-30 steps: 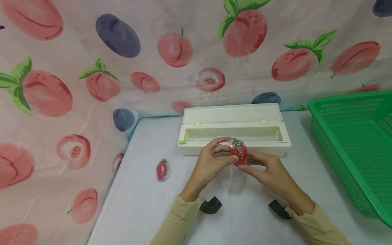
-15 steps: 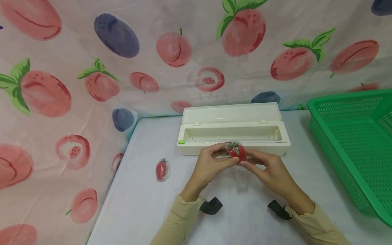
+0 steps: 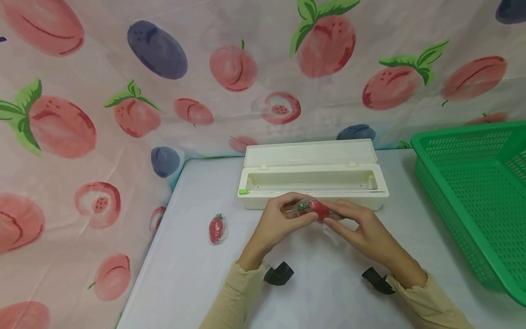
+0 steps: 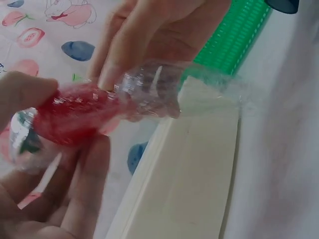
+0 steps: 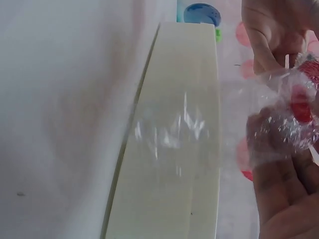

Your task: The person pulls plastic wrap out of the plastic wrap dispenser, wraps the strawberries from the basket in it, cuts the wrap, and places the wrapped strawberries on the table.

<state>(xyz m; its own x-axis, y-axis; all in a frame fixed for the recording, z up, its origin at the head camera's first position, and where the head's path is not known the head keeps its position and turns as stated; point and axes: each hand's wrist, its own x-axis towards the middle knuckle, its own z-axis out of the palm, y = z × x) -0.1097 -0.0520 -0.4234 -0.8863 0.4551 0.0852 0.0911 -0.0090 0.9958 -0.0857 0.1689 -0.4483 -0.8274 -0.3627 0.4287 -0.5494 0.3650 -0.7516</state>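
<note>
Both hands hold a red strawberry point(image 3: 317, 209) with green leaves, wrapped in clear plastic film, in front of the white box. My left hand point(image 3: 281, 218) grips its leafy end between thumb and fingers. From the other side, my right hand point(image 3: 361, 226) pinches the wrapped fruit near its tip. A loose tail of clear film point(image 4: 159, 87) trails from the strawberry in the left wrist view; the right wrist view shows this film point(image 5: 172, 129) hanging across the box. Another film-wrapped strawberry point(image 3: 216, 228) lies on the table to the left.
Behind the hands stands a long white box point(image 3: 263, 202) with its lid point(image 3: 310, 153) up and a green slider point(image 3: 244, 191) on its front edge. A green mesh basket point(image 3: 444, 219) occupies the right side. A fruit-print cloth point(image 3: 197, 151) hangs behind the white-covered table.
The strawberry has been turned in the fingers, from leaves upward to leaves pointing left, and sits slightly lower. The film tail has swung right. The other strawberry and the box stay put.
</note>
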